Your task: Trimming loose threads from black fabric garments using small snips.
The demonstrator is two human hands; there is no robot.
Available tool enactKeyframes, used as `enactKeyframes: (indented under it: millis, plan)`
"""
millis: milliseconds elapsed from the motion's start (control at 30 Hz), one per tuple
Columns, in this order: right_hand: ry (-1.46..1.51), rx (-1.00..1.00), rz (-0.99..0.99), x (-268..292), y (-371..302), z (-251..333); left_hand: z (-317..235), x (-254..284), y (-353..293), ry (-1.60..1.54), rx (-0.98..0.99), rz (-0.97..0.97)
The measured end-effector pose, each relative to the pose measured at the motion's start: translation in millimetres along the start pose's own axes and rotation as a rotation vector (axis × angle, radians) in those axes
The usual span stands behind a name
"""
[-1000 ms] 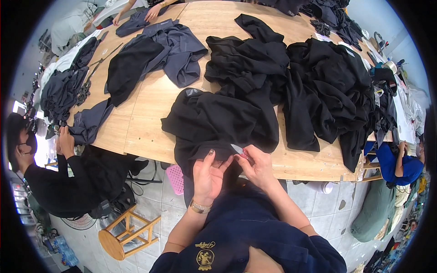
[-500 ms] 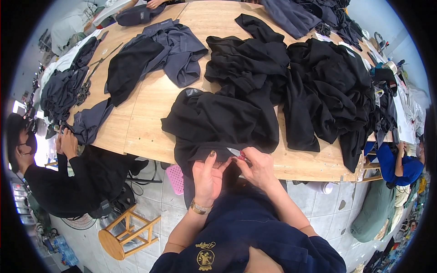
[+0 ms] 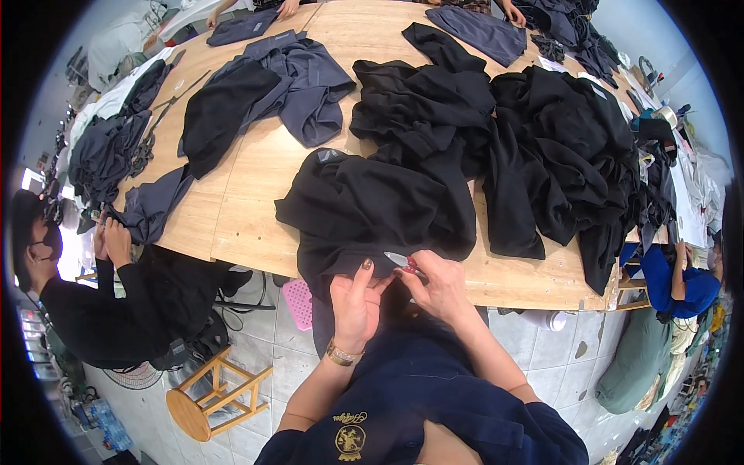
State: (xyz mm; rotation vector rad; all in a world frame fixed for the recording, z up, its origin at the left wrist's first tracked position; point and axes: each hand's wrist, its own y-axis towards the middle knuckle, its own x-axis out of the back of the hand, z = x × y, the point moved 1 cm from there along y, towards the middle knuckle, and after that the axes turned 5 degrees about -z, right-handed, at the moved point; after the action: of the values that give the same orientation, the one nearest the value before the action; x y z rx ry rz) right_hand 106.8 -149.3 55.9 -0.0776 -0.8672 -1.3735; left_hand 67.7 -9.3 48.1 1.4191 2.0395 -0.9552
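My right hand (image 3: 439, 284) grips a pair of small thread snips (image 3: 409, 265) with a red handle. Its silver blades point left, at the near edge of a black garment (image 3: 372, 205). My left hand (image 3: 355, 310) has its palm turned up beside that edge, with the thumb raised and the fingers bent in at the cloth, partly hidden by it. Both hands meet close together just below the snips' tip. The garment lies bunched on the table's front edge, and part of it hangs down toward my lap.
More black garments (image 3: 558, 147) are heaped at the right of the wooden table (image 3: 256, 225), and grey ones (image 3: 310, 85) lie at the back left. Co-workers sit left and right; others' hands (image 3: 288, 8) show at the far edge. A wooden stool (image 3: 194, 411) is at lower left.
My hands and the snips have barely moved. At the far edge, a co-worker's hand has come into view at right, and the grey garments there now lie flatter.
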Motion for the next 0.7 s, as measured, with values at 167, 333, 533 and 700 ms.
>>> enactKeyframes:
  millis: [167,333,533,700]
  plan:
    - [0.089,-0.098,-0.010,1.2,-1.9,-0.4,-1.1,-2.5,-0.2,-0.016,-0.012,0.012]
    - [0.371,-0.389,-0.015,-0.3,-2.1,-1.9,-0.3,-3.7,-0.3,0.015,-0.011,0.006]
    - [0.219,-0.219,0.000,-1.3,-2.3,-1.4,-1.9,-1.8,-0.2,-0.034,-0.001,-0.006]
    - [0.043,-0.044,0.022,-0.5,-4.2,-3.6,-2.1,-0.2,0.4,-0.040,0.016,0.008]
